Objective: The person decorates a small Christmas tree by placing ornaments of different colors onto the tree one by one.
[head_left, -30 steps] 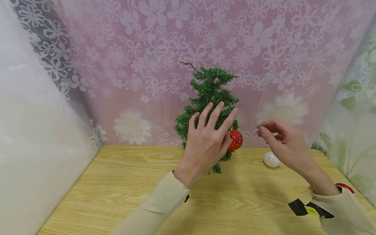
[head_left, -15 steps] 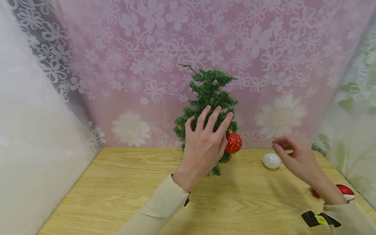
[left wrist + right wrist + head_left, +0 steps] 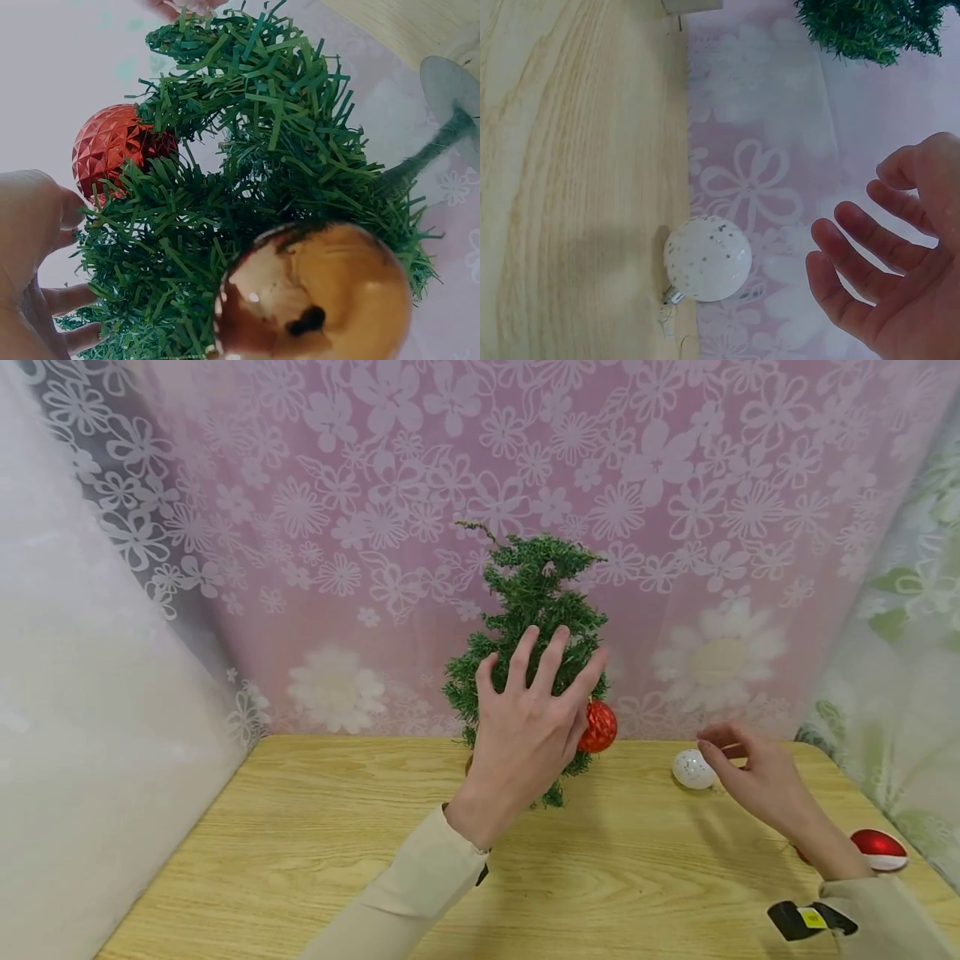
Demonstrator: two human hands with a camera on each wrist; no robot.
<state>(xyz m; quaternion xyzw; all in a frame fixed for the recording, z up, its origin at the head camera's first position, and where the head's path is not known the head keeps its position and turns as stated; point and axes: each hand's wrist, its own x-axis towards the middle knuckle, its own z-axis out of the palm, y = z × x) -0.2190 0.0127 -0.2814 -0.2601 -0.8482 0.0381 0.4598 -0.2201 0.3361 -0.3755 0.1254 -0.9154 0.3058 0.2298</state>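
Observation:
A small green artificial Christmas tree stands near the table's back edge. My left hand lies against its branches with the fingers spread. Beside that thumb hangs a red faceted bauble, also visible in the left wrist view on a branch close to the fingers. A shiny gold bauble fills the lower part of that same view. Toward the right, my right hand hovers with loosely bent fingers and nothing in them. Just left of its fingertips, a white speckled bauble with a silver cap lies on the table.
A red-and-white bauble lies at the table's right edge, beside my right wrist. Part of another red thing shows from behind that forearm. Flowered pink cloth hangs behind the wooden table, with pale cloth on both sides.
My right hand has moved right and down, from beside the tree to the white bauble. The red-and-white bauble shows more fully. My left hand stays at the tree, with slight finger movement.

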